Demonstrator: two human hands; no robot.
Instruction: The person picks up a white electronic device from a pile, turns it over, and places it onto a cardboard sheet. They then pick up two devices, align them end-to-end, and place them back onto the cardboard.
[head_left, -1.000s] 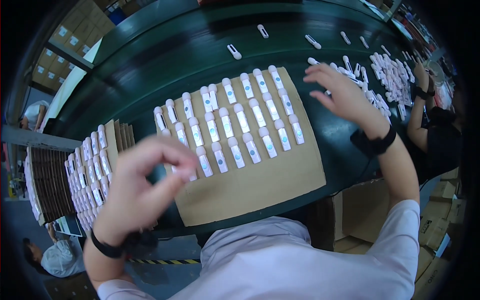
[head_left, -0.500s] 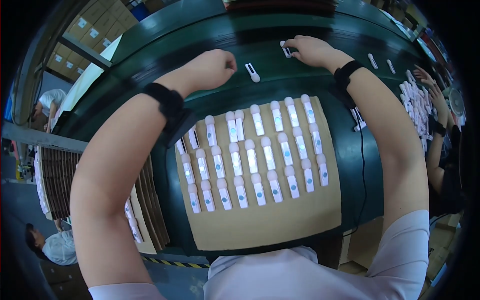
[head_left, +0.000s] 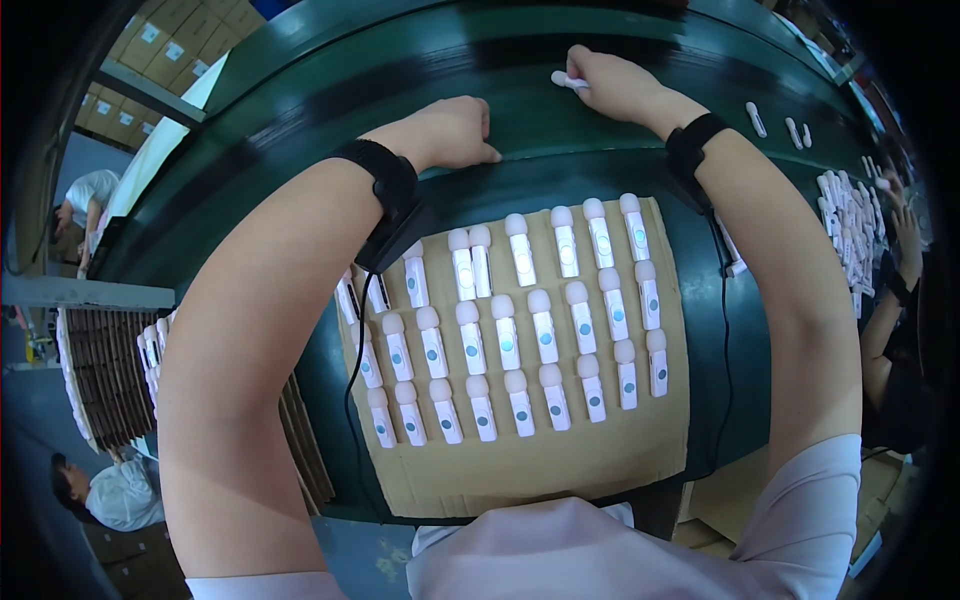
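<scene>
Head view: right hand (head_left: 615, 88) pinches device (head_left: 561, 79); left hand (head_left: 450, 132) curled, grip unclear; both beyond cardboard (head_left: 540, 470) edge.

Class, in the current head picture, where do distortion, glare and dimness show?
In the head view, the green work surface has bowed long edges; in the head view, pale glare streaks cross it; in the head view, the corners go black and the co-worker's hand at right looks dim.
</scene>
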